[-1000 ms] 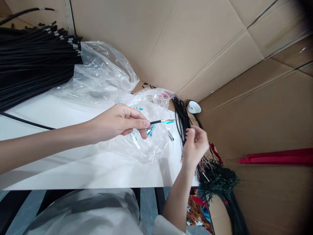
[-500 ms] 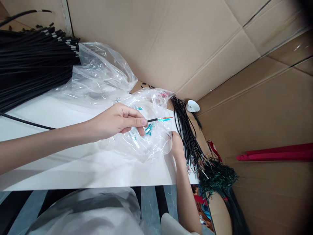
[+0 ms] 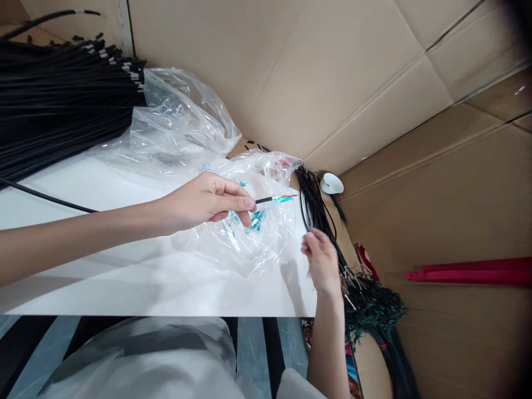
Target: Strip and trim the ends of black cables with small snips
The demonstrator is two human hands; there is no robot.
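Observation:
My left hand [image 3: 208,200] pinches a thin black cable [image 3: 266,199] near its stripped end, where orange wire and blue foil stick out. It hovers over a crumpled clear plastic bag [image 3: 249,233] with blue foil scraps inside. My right hand [image 3: 321,260] is raised at the right edge of the white table [image 3: 145,277], fingers curled together, beside a bundle of black cables [image 3: 320,216] that hangs over the edge. What the right fingers hold is too small to make out.
A thick stack of black cables [image 3: 58,100] lies at the far left, with another clear bag [image 3: 178,122] beside it. Cardboard sheets [image 3: 332,72] wall the back and right. A small white cup [image 3: 331,183] sits past the table. Red straps [image 3: 469,273] lie on the right.
My right hand went from raised down to the bag's edge, then lifted off again to the right, fingers curled. The left hand kept its pinch on the cable almost still.

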